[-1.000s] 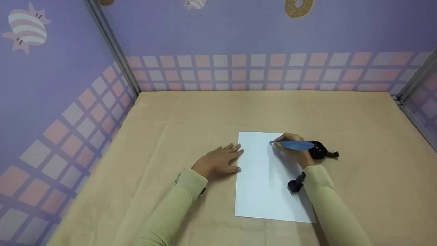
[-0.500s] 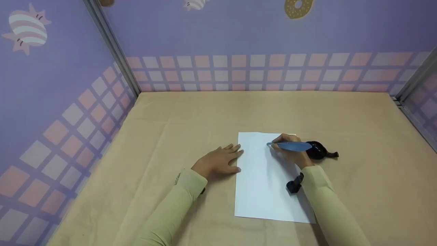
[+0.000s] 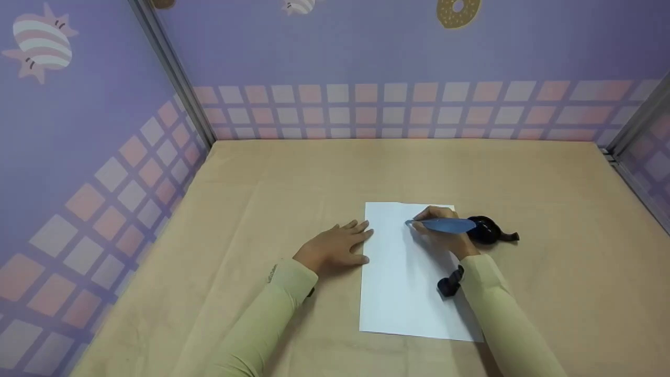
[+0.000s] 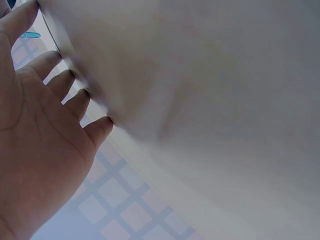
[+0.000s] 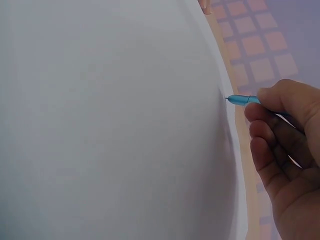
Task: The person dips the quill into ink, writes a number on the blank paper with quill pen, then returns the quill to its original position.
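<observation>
A white sheet of paper (image 3: 395,293) lies upright on the tan-covered table in the head view. My right hand (image 3: 454,243) pinches a blue pen (image 3: 450,225) with a broad, feather-like upper end over the sheet's upper part. In the right wrist view, the pen (image 5: 240,99) is held by thumb and forefinger near its tip, which is at the paper; I cannot tell if it touches. Spread fingers of my left hand (image 3: 332,248) rest at the sheet's left edge. In the left wrist view, the left hand (image 4: 45,120) has its fingertips pressed down.
Right of the right hand sits a glossy black rounded object (image 3: 485,230) with a short stem, partly hidden by the pen and hand. A tan cloth (image 3: 282,178) covers the table. Patterned purple panels (image 3: 335,52) with metal posts stand at the back and sides.
My right hand and the pen have shifted slightly left and toward me across the upper part of the sheet. The left hand and the paper have stayed put.
</observation>
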Available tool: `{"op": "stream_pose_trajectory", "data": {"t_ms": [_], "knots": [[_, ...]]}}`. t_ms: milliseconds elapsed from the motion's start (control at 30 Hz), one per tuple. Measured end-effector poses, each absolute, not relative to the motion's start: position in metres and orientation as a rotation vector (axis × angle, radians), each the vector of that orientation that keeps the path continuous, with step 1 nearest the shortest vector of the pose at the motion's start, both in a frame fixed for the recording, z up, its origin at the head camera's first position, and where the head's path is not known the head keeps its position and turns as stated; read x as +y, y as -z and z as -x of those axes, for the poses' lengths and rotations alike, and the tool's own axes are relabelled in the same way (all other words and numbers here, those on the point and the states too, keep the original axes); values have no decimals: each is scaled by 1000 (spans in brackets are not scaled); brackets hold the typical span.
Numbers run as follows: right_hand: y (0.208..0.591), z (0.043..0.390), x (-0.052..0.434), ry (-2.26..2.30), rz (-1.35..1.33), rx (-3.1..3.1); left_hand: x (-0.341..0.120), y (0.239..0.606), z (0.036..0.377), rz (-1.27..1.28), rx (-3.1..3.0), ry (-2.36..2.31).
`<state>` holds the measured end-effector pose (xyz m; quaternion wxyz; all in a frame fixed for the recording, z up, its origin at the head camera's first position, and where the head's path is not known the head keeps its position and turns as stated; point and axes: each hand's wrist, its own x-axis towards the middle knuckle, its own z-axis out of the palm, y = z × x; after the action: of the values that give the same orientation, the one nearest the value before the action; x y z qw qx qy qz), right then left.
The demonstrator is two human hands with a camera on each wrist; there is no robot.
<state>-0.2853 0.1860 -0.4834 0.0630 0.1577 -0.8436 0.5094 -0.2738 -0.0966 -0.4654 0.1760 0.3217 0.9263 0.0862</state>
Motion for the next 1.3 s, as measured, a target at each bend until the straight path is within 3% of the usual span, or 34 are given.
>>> {"op": "stream_pose_trajectory", "data": {"t_ms": [1300], "knots": [[483,281,180,-1509,-620,-2530,-96,466,274,-926,2614,-235]]}}
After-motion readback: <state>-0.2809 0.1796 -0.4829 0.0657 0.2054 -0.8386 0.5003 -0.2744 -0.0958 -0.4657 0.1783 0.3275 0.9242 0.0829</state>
